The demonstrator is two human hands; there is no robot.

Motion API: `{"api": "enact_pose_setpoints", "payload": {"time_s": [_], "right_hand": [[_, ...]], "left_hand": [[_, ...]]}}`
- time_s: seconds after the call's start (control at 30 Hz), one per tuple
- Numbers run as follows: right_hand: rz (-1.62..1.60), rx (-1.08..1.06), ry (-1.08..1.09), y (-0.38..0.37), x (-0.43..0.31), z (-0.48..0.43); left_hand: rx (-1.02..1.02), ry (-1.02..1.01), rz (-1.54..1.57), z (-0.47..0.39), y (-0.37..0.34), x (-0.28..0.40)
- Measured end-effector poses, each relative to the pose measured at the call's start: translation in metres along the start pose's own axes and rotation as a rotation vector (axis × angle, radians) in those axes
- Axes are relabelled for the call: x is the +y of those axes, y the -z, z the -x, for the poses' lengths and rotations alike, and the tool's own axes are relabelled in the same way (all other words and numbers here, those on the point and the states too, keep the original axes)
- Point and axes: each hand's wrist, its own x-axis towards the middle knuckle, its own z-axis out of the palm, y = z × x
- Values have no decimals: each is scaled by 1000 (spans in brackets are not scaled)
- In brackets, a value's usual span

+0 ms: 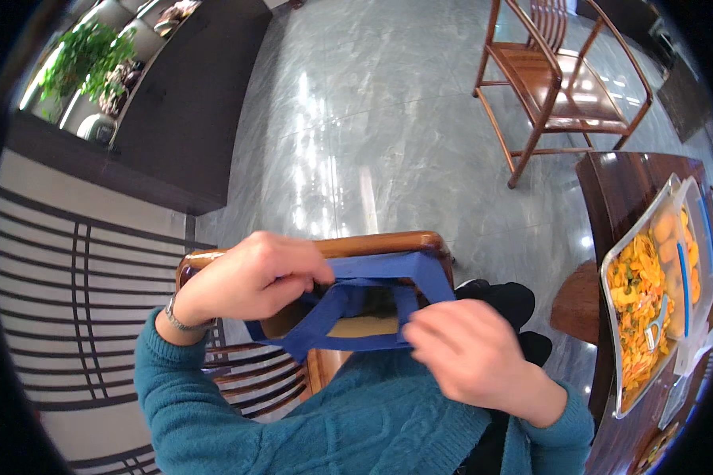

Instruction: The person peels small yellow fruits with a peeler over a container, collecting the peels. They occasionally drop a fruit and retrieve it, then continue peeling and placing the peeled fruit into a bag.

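Note:
A blue cloth tote bag (380, 265) stands before me with its mouth up, against a polished wooden chair arm (392, 240). My left hand (267, 276), wearing a metal-banded watch or bracelet at the wrist, pinches the bag's far-left edge. At the near-right edge, my right hand (469, 350) has its fingers closed on the cloth, a little blurred by motion. The blue handle straps cross over the opening. Between them a flat tan surface (362, 326) shows inside; what it belongs to cannot be made out.
To the right, a dark wooden table (615, 196) bears a metal tray (609, 291) of orange-yellow pieces with scissors (653, 326) on top. A clear zip bag (677, 261) of round orange items lies over it. A wooden armchair (570, 101) stands farther off; a dark cabinet (178, 107) is at left.

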Motion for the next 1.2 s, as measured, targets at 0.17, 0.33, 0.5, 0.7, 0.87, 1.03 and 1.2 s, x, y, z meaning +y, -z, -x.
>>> {"api": "enact_pose_setpoints", "payload": {"time_s": [0.17,0.33,0.5,0.7,0.87,1.03,1.2], "right_hand": [[79,-477,-38,-61,8,-22],[213,-543,38,-86,16,-4],[69,-658,36,-89,18,-9],[84,-596,-25,-84,17,-5],[113,-477,-103,-83,15,10],[199,-299,-105,-86,14,12],[263,-271,-103,-84,18,7]], "left_hand": [[-207,-110,386,43,-29,-14],[-338,168,-288,13,-73,-103],[-797,24,-752,2,-152,-218],[-1042,286,-822,-21,-231,-284],[-1035,295,-788,-53,-246,-275],[-979,332,-692,-72,-227,-246],[-759,456,-318,-59,-170,-194]]}}
